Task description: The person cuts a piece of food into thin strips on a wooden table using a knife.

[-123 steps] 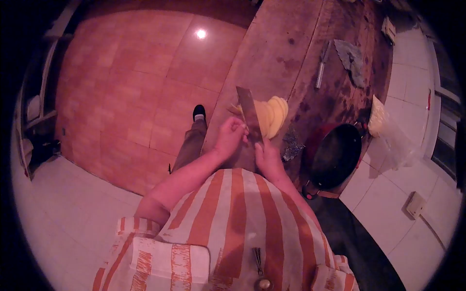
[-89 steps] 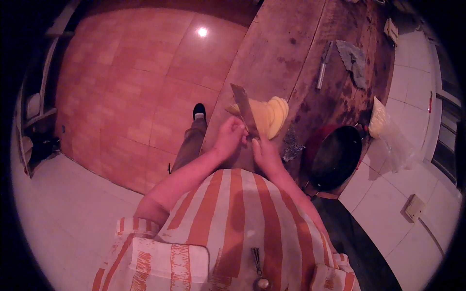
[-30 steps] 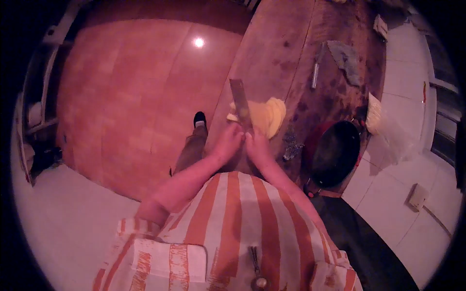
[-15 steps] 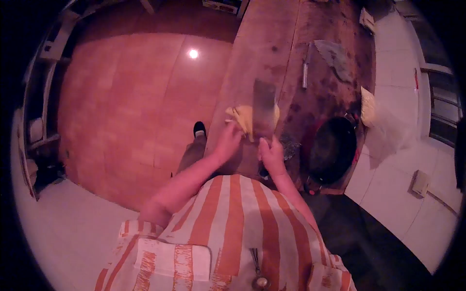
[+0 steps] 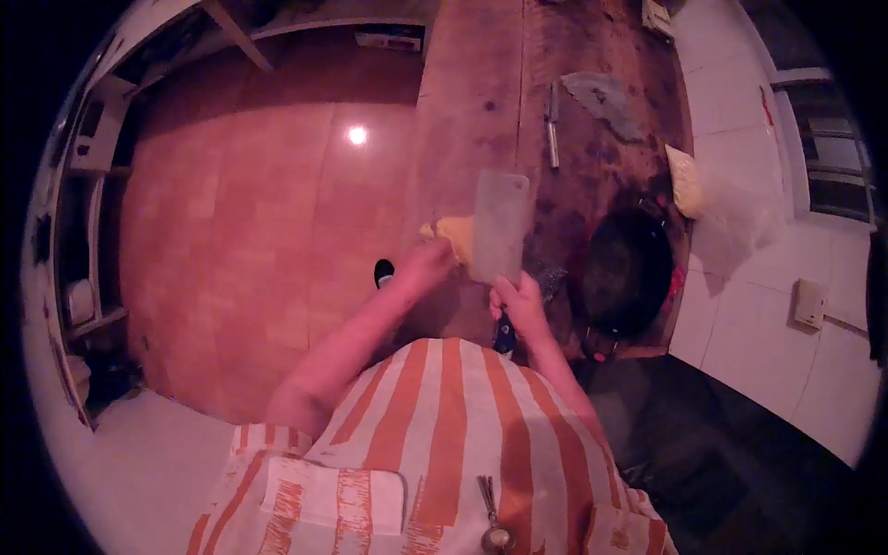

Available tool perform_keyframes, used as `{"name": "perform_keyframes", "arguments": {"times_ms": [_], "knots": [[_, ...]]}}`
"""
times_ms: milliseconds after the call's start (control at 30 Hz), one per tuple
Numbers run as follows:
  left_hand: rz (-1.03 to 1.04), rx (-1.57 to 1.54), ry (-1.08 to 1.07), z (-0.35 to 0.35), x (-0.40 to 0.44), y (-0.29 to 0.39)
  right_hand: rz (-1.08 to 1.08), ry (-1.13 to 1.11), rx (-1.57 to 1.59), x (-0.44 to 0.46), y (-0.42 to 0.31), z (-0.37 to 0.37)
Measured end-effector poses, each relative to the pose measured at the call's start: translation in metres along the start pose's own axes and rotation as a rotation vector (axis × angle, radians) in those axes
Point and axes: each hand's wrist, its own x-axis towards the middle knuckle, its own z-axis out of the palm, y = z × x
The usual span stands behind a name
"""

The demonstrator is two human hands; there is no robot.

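Observation:
A broad cleaver (image 5: 500,225) lies nearly flat over the yellow slices (image 5: 458,236), hiding most of them. Its dark handle is in my right hand (image 5: 519,303), whose fingers are wrapped round it. My left hand (image 5: 435,262) is at the near left edge of the yellow slices, with its fingers bent against them; whether it grips a slice is too small to tell. The slices rest on the wooden table (image 5: 467,120).
Right of my right hand stands a black pan (image 5: 628,273) with a red outside. A crumpled dark clump (image 5: 549,280) lies between them. Farther off are a peeler-like metal tool (image 5: 553,139), a grey cloth (image 5: 606,104) and a bag with yellow contents (image 5: 684,182).
The cleaver has turned from a steep, narrow view to its broad face and moved right over the slices. My hands have moved apart. The whole view has swung, showing more floor and shelving.

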Motion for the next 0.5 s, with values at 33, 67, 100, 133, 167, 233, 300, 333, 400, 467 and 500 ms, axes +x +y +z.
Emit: {"name": "perform_keyframes", "arguments": {"times_ms": [33,67,100,133,167,233,300,333,400,467,500], "knots": [[0.048,0.099,-0.045,-0.003,0.003,0.007,0.028,0.002,0.074,-0.001,-0.001,0.001],[0.097,0.194,-0.091,-0.006,0.004,0.014,0.058,0.005,0.145,-0.004,-0.002,0.001],[0.105,0.194,-0.094,-0.01,0.005,0.021,0.052,0.012,0.145,-0.006,-0.004,0.001],[0.096,0.233,-0.123,-0.017,0.006,0.029,0.077,0.011,0.183,-0.007,-0.006,0.001],[0.083,0.269,-0.155,-0.02,0.006,0.033,0.107,0.012,0.222,-0.009,-0.008,0.001],[0.061,0.182,-0.19,-0.021,0.008,0.022,0.128,0.0,0.278,-0.012,-0.011,0.003],[0.044,0.095,-0.223,-0.023,0.007,0.026,0.142,-0.012,0.332,-0.014,-0.013,0.002],[-0.107,-0.168,-0.218,-0.029,0.001,0.041,0.162,-0.036,0.4,-0.015,-0.013,0.002],[-0.263,-0.427,-0.214,-0.029,-0.002,0.052,0.183,-0.059,0.474,-0.015,-0.013,0.004],[-0.372,-1.302,-0.413,-0.023,0.0,0.054,0.203,-0.123,0.573,-0.015,-0.011,0.004],[-0.371,-1.3,-0.415,-0.023,0.0,0.061,0.201,-0.123,0.574,-0.014,-0.012,0.006]]}}
